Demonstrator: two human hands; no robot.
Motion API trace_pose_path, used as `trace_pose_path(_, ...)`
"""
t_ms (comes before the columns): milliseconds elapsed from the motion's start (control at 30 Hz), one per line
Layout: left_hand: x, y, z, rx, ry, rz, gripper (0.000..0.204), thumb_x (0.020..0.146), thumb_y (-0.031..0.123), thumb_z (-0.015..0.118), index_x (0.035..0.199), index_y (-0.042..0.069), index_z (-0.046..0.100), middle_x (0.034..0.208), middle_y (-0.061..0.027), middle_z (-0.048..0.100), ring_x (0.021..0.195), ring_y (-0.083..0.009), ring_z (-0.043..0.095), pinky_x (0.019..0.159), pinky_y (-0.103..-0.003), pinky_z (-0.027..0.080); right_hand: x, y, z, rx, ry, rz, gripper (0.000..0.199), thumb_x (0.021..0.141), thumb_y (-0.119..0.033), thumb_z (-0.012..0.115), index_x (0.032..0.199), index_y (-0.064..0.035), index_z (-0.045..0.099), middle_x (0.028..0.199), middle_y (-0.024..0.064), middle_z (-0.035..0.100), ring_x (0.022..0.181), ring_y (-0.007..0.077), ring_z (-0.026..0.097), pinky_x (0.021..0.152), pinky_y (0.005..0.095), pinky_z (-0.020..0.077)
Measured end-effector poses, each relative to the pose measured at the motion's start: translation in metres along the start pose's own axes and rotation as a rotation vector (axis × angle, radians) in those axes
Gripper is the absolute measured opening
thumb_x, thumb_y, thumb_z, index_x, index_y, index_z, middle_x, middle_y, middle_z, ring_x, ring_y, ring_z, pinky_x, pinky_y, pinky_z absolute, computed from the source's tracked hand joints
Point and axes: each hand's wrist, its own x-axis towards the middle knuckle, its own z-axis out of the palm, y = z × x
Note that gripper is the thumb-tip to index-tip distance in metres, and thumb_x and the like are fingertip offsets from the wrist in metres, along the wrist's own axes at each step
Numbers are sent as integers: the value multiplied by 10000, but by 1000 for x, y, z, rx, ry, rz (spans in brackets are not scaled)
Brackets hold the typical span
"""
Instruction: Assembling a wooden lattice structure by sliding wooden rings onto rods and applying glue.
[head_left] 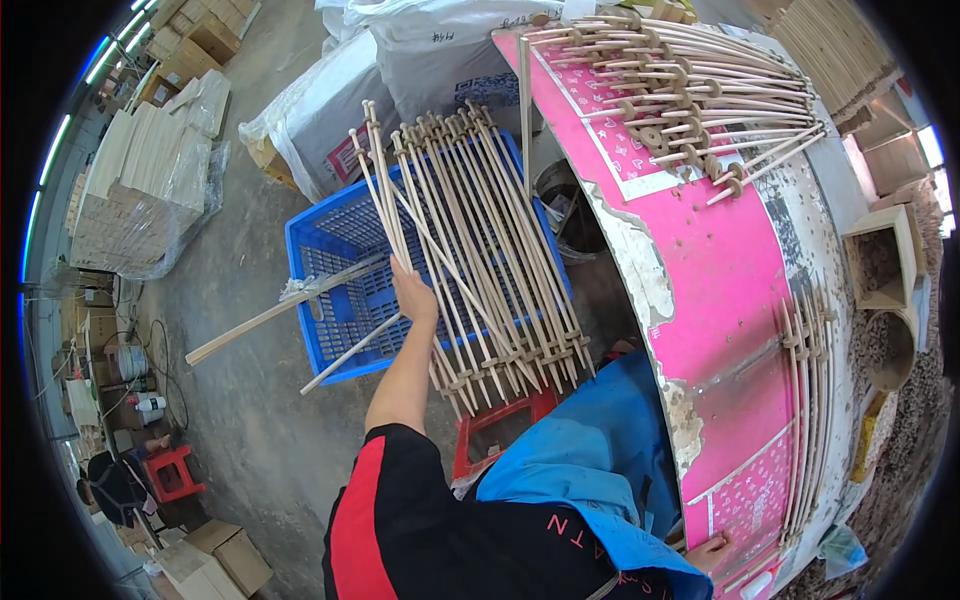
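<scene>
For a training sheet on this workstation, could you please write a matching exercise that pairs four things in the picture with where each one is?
Things:
1. left hand
2. right hand
3. blue crate
4. red stool

Places:
A. on the floor, far lower left
B. under the long bundle of wooden sticks
C. on the near edge of the pink table
D. on the sticks laid across the crate

Pairs: 1-D, 2-C, 3-B, 4-A
</scene>
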Motion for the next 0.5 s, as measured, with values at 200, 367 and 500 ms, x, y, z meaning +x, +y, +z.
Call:
trace_pose_path(200,20,2,0,-86,-10,3,625,1012,139,541,1575,139,270,1331,-228,583,1146,-429,606,937,-502,493,1,0,-3,-25,-12,-23,241,1056,-190,480,1165,-23,616,1060,161,685,909,296,668,763,379,525)
trace_pose_path(367,20,32,-6,-439,-200,-64,609,994,83,521,1561,102,300,1284,-231,616,1055,-365,660,897,-442,517,1,2,-3,-76,-25,-24,230,1044,-175,486,1154,-22,618,1063,154,683,900,285,661,760,382,522)
trace_pose_path(500,4,75,3,-704,-321,-229,593,1027,94,500,1575,153,282,986,-76,607,665,-122,556,554,-285,504,4,6,-1,-34,-55,31,224,1040,-176,490,1150,-29,620,1052,148,683,898,283,662,761,381,523)
